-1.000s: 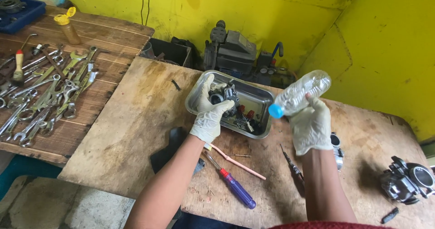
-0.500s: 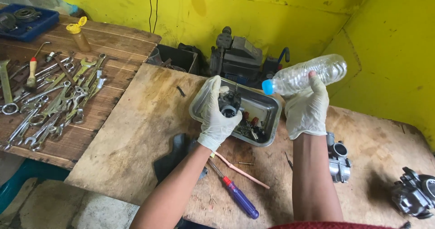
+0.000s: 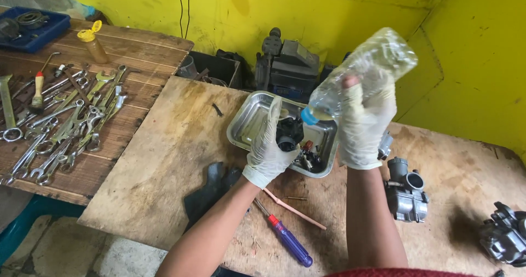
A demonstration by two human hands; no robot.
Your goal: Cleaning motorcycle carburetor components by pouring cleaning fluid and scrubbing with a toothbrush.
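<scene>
My left hand (image 3: 269, 145), in a white glove, grips a small dark engine part (image 3: 289, 134) over a rectangular metal tray (image 3: 249, 121). My right hand (image 3: 364, 121), also gloved, holds a clear plastic bottle (image 3: 361, 74) tilted down to the left, its blue cap (image 3: 308, 116) just above the dark part. Small loose parts (image 3: 310, 156) lie in the tray's right half. The tray rests on a plywood board (image 3: 170, 162).
A carburetor (image 3: 405, 195) stands right of the tray, another engine part (image 3: 504, 236) at the far right edge. A blue-handled screwdriver (image 3: 285, 238) and a dark rag (image 3: 211, 189) lie near me. Several wrenches (image 3: 60, 129) cover the left wooden bench. Dark machinery (image 3: 287, 63) sits against the yellow wall.
My right hand has tipped the bottle further down and brought its blue cap closer to the part in my left hand. The left hand stays over the tray.
</scene>
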